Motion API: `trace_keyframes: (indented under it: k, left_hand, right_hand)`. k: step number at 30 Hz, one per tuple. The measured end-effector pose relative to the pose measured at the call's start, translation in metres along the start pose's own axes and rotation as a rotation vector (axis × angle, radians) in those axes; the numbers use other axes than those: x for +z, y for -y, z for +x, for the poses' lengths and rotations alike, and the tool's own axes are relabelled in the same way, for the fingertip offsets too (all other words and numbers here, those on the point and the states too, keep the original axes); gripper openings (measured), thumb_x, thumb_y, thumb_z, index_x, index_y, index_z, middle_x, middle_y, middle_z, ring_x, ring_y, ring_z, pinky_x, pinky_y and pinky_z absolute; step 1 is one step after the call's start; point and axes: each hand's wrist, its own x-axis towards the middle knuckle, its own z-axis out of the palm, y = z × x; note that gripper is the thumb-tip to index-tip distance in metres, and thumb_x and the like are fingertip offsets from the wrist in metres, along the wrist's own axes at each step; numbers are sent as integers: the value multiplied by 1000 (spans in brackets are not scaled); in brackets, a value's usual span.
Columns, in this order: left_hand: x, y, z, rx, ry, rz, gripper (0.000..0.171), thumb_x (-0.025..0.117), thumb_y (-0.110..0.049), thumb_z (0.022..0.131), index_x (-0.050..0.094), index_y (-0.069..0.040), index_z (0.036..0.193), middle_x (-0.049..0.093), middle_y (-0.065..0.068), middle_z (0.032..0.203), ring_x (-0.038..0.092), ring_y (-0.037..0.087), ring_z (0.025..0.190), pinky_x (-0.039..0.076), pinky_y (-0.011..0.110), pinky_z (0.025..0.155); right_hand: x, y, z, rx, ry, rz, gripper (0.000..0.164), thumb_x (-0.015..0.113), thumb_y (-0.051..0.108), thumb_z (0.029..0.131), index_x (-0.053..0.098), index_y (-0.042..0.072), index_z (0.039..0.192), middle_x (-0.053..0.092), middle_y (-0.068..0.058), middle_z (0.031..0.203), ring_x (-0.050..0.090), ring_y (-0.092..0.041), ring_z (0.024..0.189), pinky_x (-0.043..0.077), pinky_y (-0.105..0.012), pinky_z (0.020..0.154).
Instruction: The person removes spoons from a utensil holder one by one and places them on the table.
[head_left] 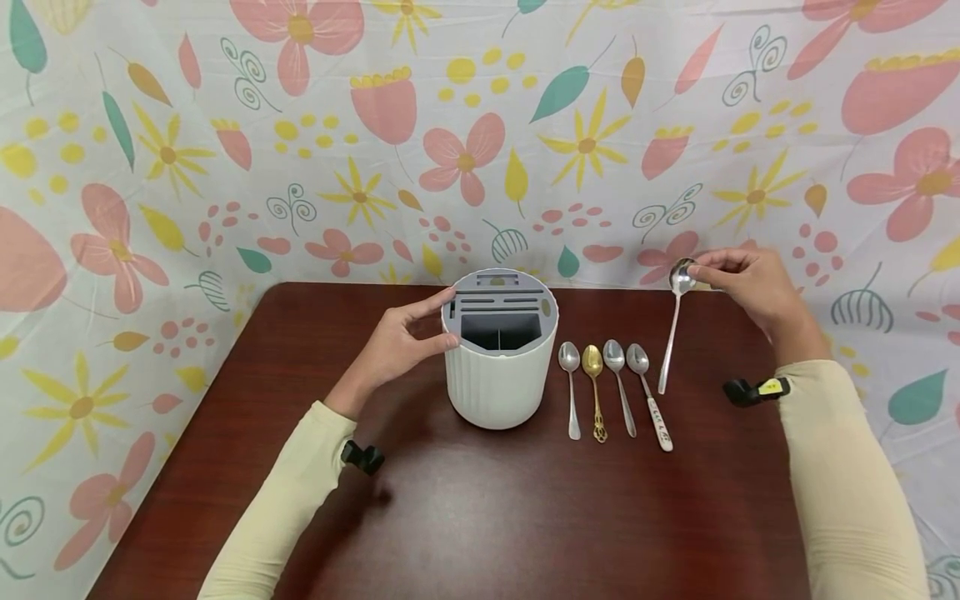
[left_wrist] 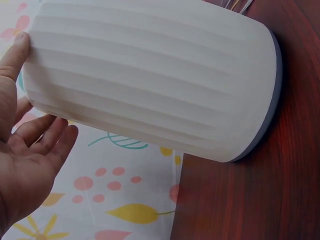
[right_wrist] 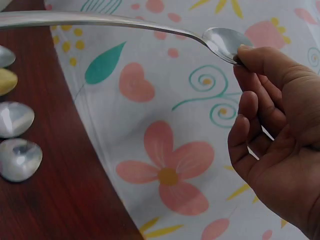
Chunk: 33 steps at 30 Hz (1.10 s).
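Observation:
My right hand [head_left: 746,287] pinches a long silver spoon [head_left: 672,329] by its bowl, thumb on one face. The spoon's handle hangs down toward the table. In the right wrist view, the pinched bowl [right_wrist: 222,41] shows at the thumb tip, the other fingers loosely bent. My left hand [head_left: 397,342] holds the side of a white ribbed utensil holder [head_left: 495,392] at its rim, thumb toward the front and fingers farther back. Its grey top has slots and a divided front opening. In the left wrist view the fingers are partly hidden behind the holder's wall.
Right of the holder lie a silver spoon [head_left: 572,400], a gold spoon [head_left: 597,400] with an ornate handle, another silver spoon [head_left: 622,400] and a spoon with a white patterned handle [head_left: 660,425]. A flowered cloth [head_left: 465,100] hangs behind the dark red-brown table [head_left: 480,517].

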Motion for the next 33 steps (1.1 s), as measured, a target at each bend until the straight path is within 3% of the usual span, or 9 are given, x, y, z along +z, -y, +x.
trace_keyframes:
  k: [9, 24, 33]
  left_hand:
    - [-1, 2, 1, -3, 0, 14, 66, 80, -28, 91, 52, -30, 151, 50, -13, 153, 42, 7, 144, 41, 46, 114]
    - [-1, 1, 0, 0, 4, -2, 67, 81, -27, 91, 52, -29, 151, 51, -13, 153, 43, 7, 143, 44, 47, 112]
    - [-2, 3, 2, 3, 7, 4, 66, 80, -25, 92, 52, -27, 151, 50, -9, 154, 42, 10, 144, 42, 47, 113]
  right_hand:
    - [-1, -32, -4, 11, 77, -111, 20, 79, 18, 92, 78, -1, 99, 67, 15, 74, 55, -6, 70, 46, -19, 62]
    - [-6, -67, -19, 122, 186, -206, 33, 79, 27, 92, 76, -1, 109, 70, 14, 82, 61, -9, 77, 51, -23, 67]
    - [-5, -85, -24, 174, 241, -289, 36, 79, 37, 91, 78, 6, 108, 73, 10, 84, 64, -9, 77, 53, -25, 66]
